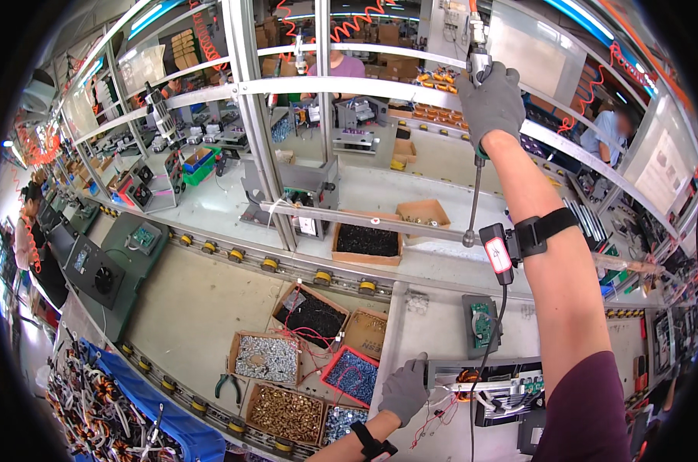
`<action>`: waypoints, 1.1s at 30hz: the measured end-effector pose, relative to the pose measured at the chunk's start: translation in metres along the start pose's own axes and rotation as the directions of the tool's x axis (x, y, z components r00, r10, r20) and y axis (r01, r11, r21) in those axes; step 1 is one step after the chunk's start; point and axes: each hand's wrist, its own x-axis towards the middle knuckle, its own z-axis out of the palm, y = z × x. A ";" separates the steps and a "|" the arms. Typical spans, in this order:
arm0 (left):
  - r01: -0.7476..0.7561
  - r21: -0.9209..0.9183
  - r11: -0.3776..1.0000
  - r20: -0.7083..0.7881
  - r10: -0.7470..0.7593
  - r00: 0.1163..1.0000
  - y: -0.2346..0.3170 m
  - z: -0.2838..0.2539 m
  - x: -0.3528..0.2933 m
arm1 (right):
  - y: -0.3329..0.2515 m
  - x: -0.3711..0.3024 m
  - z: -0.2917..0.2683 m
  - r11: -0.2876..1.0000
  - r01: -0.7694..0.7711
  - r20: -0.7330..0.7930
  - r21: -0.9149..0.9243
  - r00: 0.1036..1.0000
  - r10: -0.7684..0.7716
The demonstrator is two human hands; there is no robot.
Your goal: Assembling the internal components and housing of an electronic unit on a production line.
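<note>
My gloved right hand (pixel 493 102) is raised high, closed around a hanging power screwdriver (pixel 480 58). Its long shaft (pixel 477 196) points down and ends in a round tip above the bench. Low in the view, my gloved left hand (pixel 405 391) grips the left edge of an open metal casing (pixel 432 373) that has white wires and green boards inside; part of the fingers is hidden. Thin red wires (pixel 433 420) trail beside that hand. Behind the casing, a grey part with a green circuit board (pixel 483 325) lies on the bench.
Left of my left hand stand boxes of silver screws (pixel 266 359), brass standoffs (pixel 284 413), blue screws (pixel 352 376) and black screws (pixel 312 314). Pliers (pixel 228 387) lie nearby. A metal frame post (pixel 260 146) and roller rails (pixel 269 264) cross the bench. Other people work beyond.
</note>
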 end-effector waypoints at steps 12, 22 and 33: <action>-0.090 0.060 0.994 -0.128 0.097 0.987 -0.007 0.007 0.013 | 0.082 -0.060 -0.129 0.926 -0.097 0.674 0.365 0.713 -0.191; 0.057 0.086 0.995 -0.096 -0.049 0.994 0.003 -0.004 -0.007 | 0.377 -0.374 -0.360 0.551 0.828 0.956 0.110 0.064 -0.287; 0.590 -0.099 0.801 -0.491 -0.555 0.672 -0.018 -0.028 -0.244 | 0.233 -0.349 -0.311 0.416 0.363 0.421 0.834 0.070 -0.904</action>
